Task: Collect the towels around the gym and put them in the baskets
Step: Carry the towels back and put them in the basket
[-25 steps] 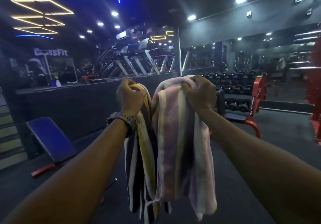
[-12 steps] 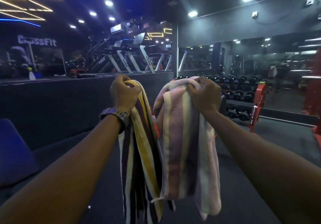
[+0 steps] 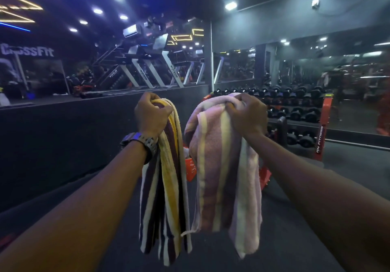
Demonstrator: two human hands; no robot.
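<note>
My left hand [image 3: 150, 118] grips the bunched top of the yellow-and-maroon towel [image 3: 166, 189] hanging below it, while my right hand [image 3: 247, 116] clutches the pink striped towel [image 3: 223, 178] draped beneath, an orange basket [image 3: 191, 167] showing between them.

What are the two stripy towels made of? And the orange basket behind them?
Yellow striped towel: looks like soft cotton terry; it hangs limp in folds. Pink striped towel: the same, with a fuzzy nap showing. Orange basket: probably hard plastic, since its wall has a moulded grid of holes, though most of it is hidden.
</note>
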